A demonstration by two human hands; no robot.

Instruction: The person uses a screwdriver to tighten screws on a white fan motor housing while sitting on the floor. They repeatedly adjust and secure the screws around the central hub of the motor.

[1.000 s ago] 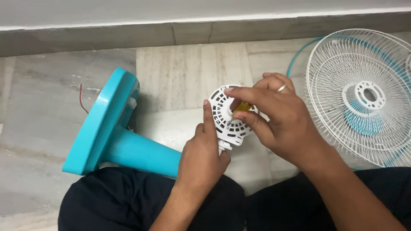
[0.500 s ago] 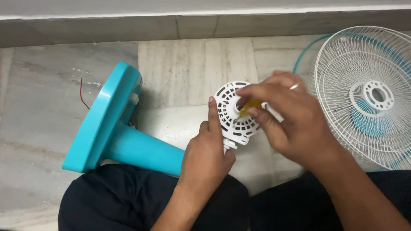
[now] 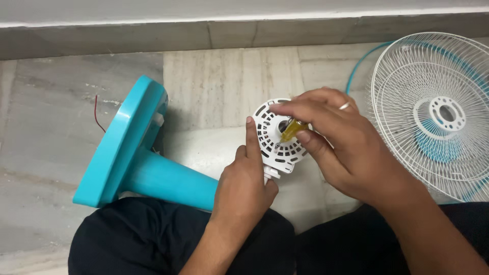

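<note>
My left hand point(image 3: 244, 183) grips a white round vented fan motor housing point(image 3: 275, 137) from its left side, index finger stretched up along its rim. My right hand point(image 3: 341, 147) holds a small yellow-handled screwdriver point(image 3: 292, 129) between thumb and fingers, its tip pointing into the centre of the housing. A ring sits on one right finger. The housing tops a teal fan stand point(image 3: 163, 178) lying on its side across my lap, its broad teal base point(image 3: 122, 140) turned left.
A white wire fan guard point(image 3: 433, 112) with teal blades beneath lies on the marble floor at right. A teal cable point(image 3: 359, 66) curves behind it. A thin red wire point(image 3: 97, 114) lies left of the base. A grey wall skirting point(image 3: 229, 33) runs across the top.
The view has shifted slightly, so everything sits a little further right in the frame. My right hand's fingers have turned a little on the screwdriver; my left hand keeps its hold on the housing.
</note>
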